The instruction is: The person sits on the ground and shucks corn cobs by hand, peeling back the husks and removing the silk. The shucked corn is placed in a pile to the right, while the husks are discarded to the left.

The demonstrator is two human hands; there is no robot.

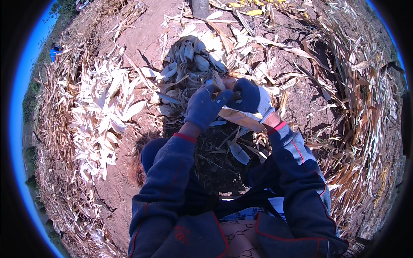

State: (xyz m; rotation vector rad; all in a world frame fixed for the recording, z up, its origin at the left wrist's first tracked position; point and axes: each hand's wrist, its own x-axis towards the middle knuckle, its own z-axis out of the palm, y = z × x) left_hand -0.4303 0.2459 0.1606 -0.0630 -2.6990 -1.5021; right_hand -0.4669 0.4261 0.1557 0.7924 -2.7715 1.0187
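Observation:
My left hand (pixel 205 105), in a grey-blue work glove, pinches the silk end of a dry husked ear of corn. Across from it, my right hand (pixel 248 96), gloved in dark blue with a pale cuff, is closed around the same ear. A broad strip of pale corn husk (pixel 242 118) hangs below the right hand. Brown corn silk (pixel 229 82) shows between the fingers; most of the ear is hidden by the gloves. Just beyond both hands lies a pile of unshucked corn ears (pixel 193 58), partly in shadow.
Loose white husks (pixel 100 113) form a heap at left. Dry corn stalks (pixel 358 96) are banked at right, more at far left. Several bare yellow cobs (pixel 255 12) lie at the top, near a grey post (pixel 200 8). A person in blue (pixel 54 53) is at far left.

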